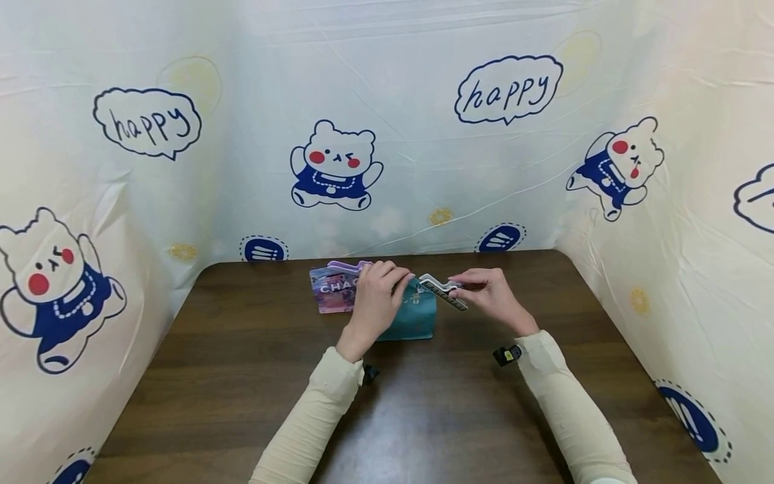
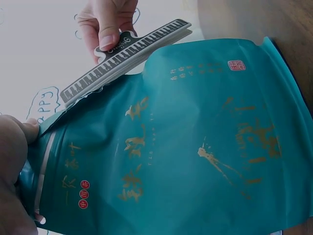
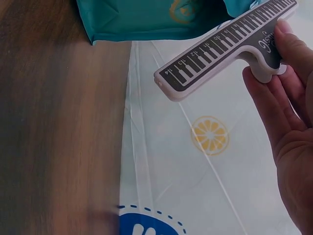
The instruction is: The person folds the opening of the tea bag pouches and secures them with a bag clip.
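A teal tea bag (image 1: 417,324) with gold characters stands upright on the table. My left hand (image 1: 377,296) pinches its top edge at the left corner, with the thumb showing at the edge of the left wrist view. My right hand (image 1: 492,296) grips a long bag clip (image 3: 220,51) by its handles, thumb on one side and fingers on the other. Black and white piano keys are printed on the clip. In the left wrist view the clip (image 2: 127,58) runs slantwise along the upper edge of the tea bag (image 2: 171,156), right at its rim.
Behind my left hand stands a purple-pink pouch (image 1: 329,297) with white letters, a lilac clip (image 1: 345,267) along its top. The dark wooden table (image 1: 417,410) ends at a printed white curtain (image 1: 417,134) at the back and sides.
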A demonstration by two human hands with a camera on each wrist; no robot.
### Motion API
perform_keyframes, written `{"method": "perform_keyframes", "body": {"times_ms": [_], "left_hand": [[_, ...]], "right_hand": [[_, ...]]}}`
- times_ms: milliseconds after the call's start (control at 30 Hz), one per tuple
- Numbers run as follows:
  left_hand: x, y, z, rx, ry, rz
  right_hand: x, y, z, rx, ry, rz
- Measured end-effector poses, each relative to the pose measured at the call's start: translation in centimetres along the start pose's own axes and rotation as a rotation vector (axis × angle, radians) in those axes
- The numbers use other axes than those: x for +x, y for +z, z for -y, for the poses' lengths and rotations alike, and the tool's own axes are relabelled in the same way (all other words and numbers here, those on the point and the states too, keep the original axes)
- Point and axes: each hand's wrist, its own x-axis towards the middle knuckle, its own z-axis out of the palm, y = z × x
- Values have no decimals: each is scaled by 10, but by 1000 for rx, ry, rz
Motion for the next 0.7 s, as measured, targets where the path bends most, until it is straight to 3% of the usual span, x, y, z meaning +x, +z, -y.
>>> {"method": "perform_keyframes", "body": {"times_ms": [400,700], "left_hand": [[0,-4,0,-39,4,18],[-1,0,2,-69,3,13]], "right_hand": [[12,5,3,48,-14,57],[12,10,2,50,-39,29]]}}
